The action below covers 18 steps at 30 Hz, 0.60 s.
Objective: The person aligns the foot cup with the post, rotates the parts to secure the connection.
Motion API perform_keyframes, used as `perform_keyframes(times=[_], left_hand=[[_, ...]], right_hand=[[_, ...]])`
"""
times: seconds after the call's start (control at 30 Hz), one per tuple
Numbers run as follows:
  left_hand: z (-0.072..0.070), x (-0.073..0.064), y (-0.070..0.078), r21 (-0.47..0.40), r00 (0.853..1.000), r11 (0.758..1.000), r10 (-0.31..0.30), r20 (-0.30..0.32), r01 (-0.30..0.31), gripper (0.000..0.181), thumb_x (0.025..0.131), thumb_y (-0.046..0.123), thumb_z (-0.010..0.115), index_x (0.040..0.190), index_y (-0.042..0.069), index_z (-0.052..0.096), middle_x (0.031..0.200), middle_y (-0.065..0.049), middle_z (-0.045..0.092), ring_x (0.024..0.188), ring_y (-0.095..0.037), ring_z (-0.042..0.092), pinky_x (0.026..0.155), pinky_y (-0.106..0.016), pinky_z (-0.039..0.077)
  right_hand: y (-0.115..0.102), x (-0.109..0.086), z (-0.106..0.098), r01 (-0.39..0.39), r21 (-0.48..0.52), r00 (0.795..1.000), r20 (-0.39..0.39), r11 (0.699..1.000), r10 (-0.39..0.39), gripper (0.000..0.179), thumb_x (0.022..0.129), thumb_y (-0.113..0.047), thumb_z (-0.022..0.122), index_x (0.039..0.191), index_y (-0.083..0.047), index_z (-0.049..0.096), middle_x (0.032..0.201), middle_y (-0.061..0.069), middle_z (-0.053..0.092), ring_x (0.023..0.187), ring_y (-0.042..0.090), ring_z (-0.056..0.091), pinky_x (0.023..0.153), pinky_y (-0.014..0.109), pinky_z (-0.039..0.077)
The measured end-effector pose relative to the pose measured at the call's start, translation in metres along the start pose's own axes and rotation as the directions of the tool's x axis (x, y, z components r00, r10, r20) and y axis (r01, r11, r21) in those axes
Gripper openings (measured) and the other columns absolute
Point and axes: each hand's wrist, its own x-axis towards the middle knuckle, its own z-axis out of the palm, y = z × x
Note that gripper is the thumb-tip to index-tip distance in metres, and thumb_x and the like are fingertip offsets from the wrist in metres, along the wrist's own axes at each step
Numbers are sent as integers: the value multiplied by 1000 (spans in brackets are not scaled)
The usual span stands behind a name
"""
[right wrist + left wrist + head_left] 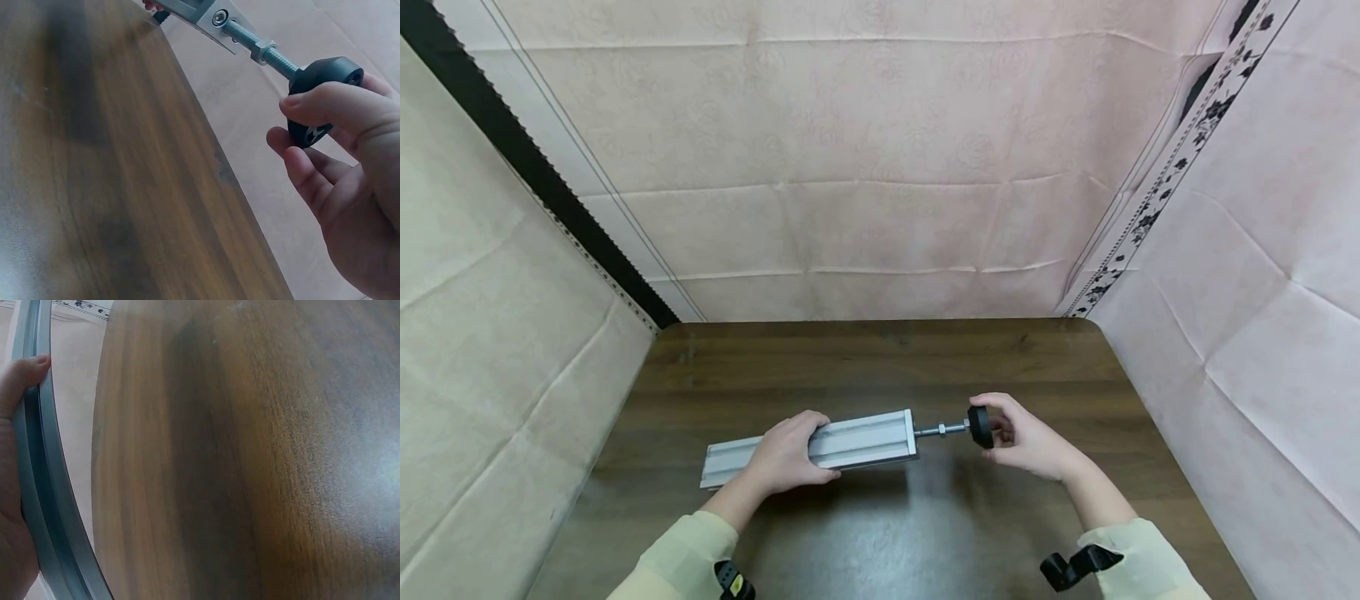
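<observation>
My left hand (790, 454) grips a silver aluminium profile (865, 439) around its middle, thumb along the near side; the grooved side shows in the left wrist view beside the thumb. Out of the profile's right end runs a threaded rod (281, 62) with a hex nut (263, 51) on it. At the rod's tip sits a round black levelling foot (328, 72). My right hand (1026, 437) pinches this foot by its rim between thumb and fingers. Both hands hold the piece level above the table, its shadow falling below.
The brown wood-grain table (880, 358) lies under the hands, with a bright reflection near the front. Pale cloth (880, 167) hangs behind it and on both sides. Black straps with small devices (1078, 567) sit on both sleeves.
</observation>
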Motion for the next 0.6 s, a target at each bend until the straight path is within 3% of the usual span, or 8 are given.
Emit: perform_keyframes(times=[0.17, 0.43, 0.6], left_hand=[[-1, 1, 0, 0, 1000, 1000, 9, 0, -9, 67, 62, 45, 81, 115, 10, 57, 113, 0, 59, 98, -17, 55, 88, -41, 45], [-1, 0, -1, 3, 1000, 1000, 21, 10, -21, 68, 63, 50, 79, 114, 12, 57, 111, 2, 58, 95, -14, 54, 86, -39, 46], [0, 0, -2, 6, 1000, 1000, 18, 13, -18, 66, 63, 49, 80, 114, 13, 57, 109, 3, 58, 93, -13, 54, 84, -39, 46]], right_hand=[[-1, 0, -3, -58, 11, 998, 11, 998, 58, 71, 79, -2, 72, 136, -19, 33, 105, 20, 53, 79, 23, 55, 63, 30, 46], [1, 2, -4, -96, 75, 995, 34, 992, 94, 67, 81, -9, 72, 137, -15, 35, 111, 19, 53, 86, 26, 62, 70, 33, 51], [6, 3, -5, -74, 29, 997, 15, 997, 74, 57, 83, -15, 71, 132, -10, 42, 109, 17, 52, 87, 24, 61, 71, 33, 51]])
